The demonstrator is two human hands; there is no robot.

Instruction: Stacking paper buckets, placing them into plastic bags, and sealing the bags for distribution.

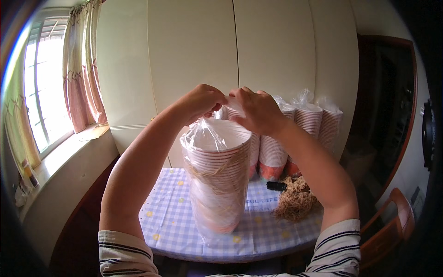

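A tall stack of nested white paper tubs (217, 184) stands upright in front of me inside a clear plastic bag (206, 131). Several tan strands show against the side of the stack. Above its rim, my left hand (203, 102) is closed on the bag's gathered top. My right hand (259, 111) is closed too, just to the right, pinching a stretch of the same film that runs between both hands. The fingertips of each hand are partly hidden.
More bagged tub stacks (274, 154) stand along the table's back right. A pile of tan, stringy bands (296, 199) lies beside a small black object (276, 186). Underneath is a blue checked tablecloth (170, 226). A wooden chair (397, 212) is at right, pale cabinets (194, 51) behind.
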